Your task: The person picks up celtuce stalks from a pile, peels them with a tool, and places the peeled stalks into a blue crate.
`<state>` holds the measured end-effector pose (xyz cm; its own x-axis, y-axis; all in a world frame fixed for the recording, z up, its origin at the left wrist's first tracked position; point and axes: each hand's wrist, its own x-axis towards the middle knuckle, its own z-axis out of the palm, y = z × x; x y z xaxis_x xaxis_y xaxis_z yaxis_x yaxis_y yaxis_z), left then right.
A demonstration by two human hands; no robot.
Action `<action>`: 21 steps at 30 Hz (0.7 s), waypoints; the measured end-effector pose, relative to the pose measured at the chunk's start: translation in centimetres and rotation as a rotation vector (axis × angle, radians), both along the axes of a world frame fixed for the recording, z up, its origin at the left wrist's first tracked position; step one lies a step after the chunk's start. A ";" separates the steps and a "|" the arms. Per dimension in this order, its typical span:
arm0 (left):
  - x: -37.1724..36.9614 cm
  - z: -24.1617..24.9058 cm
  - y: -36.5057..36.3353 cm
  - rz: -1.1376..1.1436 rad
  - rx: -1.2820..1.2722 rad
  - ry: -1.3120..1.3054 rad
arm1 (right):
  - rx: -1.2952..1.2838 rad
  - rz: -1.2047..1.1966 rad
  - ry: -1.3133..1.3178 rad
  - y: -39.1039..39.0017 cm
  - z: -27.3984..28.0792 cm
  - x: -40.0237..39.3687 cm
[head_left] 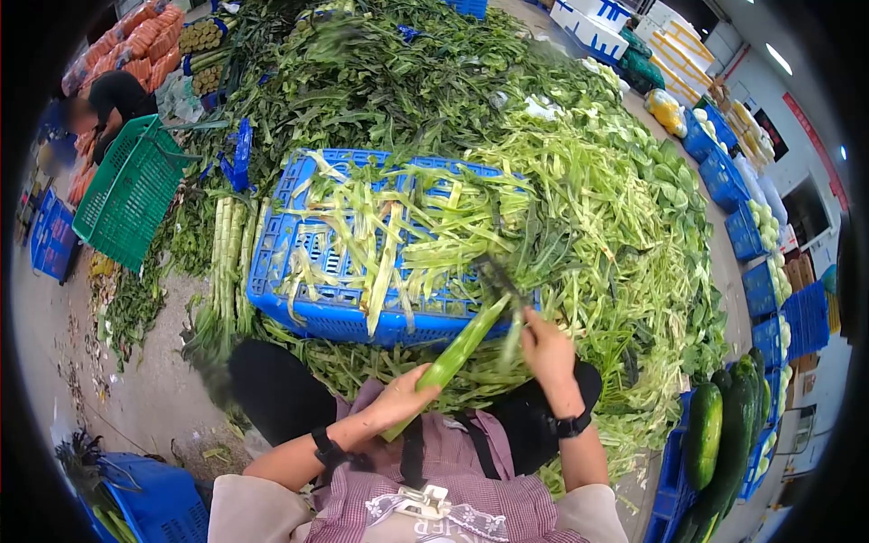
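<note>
My left hand (403, 398) is closed round the lower part of a green stalk (462, 351), which slants up to the right over my lap. At its upper end is my right hand (546, 348), closed on a dark tool (500, 276) that looks like a peeler or knife, blurred by motion. A pale strip hangs beside the stalk near the tool. Just beyond both hands lies an upturned blue crate (312, 312) covered with peeled green strips (385, 262).
Leaves (362, 81) and peelings (625, 299) are heaped behind and right of the crate. Peeled stalks (233, 253) lie left of it. A person (118, 95) bends near a green crate (131, 195). Large green gourds (724, 434) lie at right.
</note>
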<state>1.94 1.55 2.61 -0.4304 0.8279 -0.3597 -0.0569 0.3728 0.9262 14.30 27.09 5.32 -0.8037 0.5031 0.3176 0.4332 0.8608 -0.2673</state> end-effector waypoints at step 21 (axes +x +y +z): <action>-1.3 -2.1 0.5 -0.040 -0.005 -0.501 | -0.002 0.007 0.006 0.2 -0.4 0.4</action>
